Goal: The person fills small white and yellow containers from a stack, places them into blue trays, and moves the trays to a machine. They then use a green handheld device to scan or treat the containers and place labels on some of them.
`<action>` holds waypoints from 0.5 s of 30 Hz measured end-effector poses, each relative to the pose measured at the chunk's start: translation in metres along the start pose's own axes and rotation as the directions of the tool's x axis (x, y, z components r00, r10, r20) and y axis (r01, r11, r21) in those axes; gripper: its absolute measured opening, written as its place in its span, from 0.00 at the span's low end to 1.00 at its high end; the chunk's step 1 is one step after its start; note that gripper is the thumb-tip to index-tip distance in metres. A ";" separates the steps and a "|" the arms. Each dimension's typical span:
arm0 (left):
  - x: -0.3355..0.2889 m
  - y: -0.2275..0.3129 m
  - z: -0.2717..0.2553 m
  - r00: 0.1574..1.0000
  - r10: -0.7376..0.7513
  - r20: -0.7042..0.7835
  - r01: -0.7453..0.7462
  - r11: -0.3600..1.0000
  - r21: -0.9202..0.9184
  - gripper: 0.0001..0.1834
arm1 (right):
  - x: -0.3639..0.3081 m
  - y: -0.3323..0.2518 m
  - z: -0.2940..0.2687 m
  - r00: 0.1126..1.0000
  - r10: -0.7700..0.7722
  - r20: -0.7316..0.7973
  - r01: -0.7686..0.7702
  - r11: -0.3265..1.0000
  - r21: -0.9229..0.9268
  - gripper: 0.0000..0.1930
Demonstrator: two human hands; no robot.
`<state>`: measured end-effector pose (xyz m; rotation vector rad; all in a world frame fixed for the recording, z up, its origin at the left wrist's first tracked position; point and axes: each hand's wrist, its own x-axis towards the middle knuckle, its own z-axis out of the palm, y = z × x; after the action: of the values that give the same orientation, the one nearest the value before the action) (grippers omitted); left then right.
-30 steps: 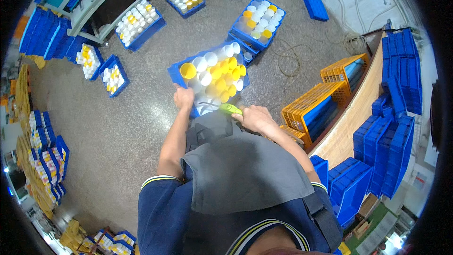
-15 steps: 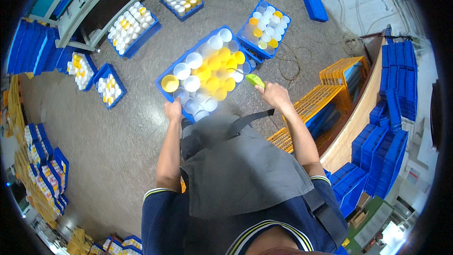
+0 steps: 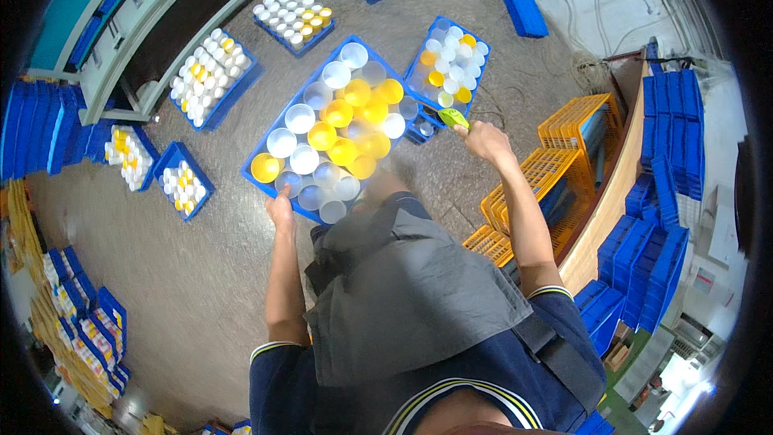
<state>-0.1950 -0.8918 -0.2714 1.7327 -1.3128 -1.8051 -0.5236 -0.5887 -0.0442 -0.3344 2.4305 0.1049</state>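
I'm raising the crate [image 3: 304, 210] ahead, seemingly bearing its weight, left grip [image 3: 279, 209] pinching it, right grip [image 3: 487, 142] clutching a green handle [image 3: 453, 118].

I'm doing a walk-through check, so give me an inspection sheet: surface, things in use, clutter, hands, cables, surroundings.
Surface: grey floor.
Things in use: blue crate of white and yellow cup-shaped containers; green tool, its tip unclear.
Clutter: other filled crates on the floor, beyond and to the left.
Hands: left hand grips the crate's near-left edge, thumb at the rim; right hand holds the green tool.
Cables: pale coil near the wall; cable or rope, cannot tell.
Surroundings: orange lattice crates and stacked blue crates at right.
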 end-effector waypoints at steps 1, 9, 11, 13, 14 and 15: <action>0.008 0.006 0.004 1.000 0.003 -0.001 -0.003 1.000 0.015 0.19 | 0.003 -0.003 -0.006 1.000 0.000 0.021 0.000 1.000 -0.016 0.31; 0.061 0.108 0.079 0.999 0.049 0.008 -0.049 0.998 0.037 0.16 | 0.056 -0.018 -0.065 0.999 -0.053 0.000 0.053 0.998 0.022 0.33; 0.067 0.143 0.106 0.993 0.108 0.043 -0.108 0.994 -0.009 0.15 | 0.075 -0.023 -0.085 0.998 -0.052 0.044 0.051 0.998 0.021 0.33; 0.077 0.178 0.137 0.989 0.124 -0.080 -0.104 0.972 0.213 0.17 | 0.090 -0.032 -0.101 0.991 -0.105 0.081 0.103 0.994 0.037 0.33; 0.079 0.193 0.152 0.987 0.126 -0.101 -0.090 0.949 0.301 0.18 | 0.093 -0.038 -0.107 0.983 -0.161 0.089 0.157 0.986 0.050 0.33; 0.083 0.208 0.164 0.978 0.181 -0.107 -0.130 0.919 0.373 0.19 | 0.096 -0.044 -0.114 0.971 -0.207 0.118 0.201 0.978 0.057 0.33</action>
<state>-0.4365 -1.0009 -0.1878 1.8316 -1.7564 -1.3902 -0.6534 -0.6694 -0.0176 -0.5393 2.2581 -0.0187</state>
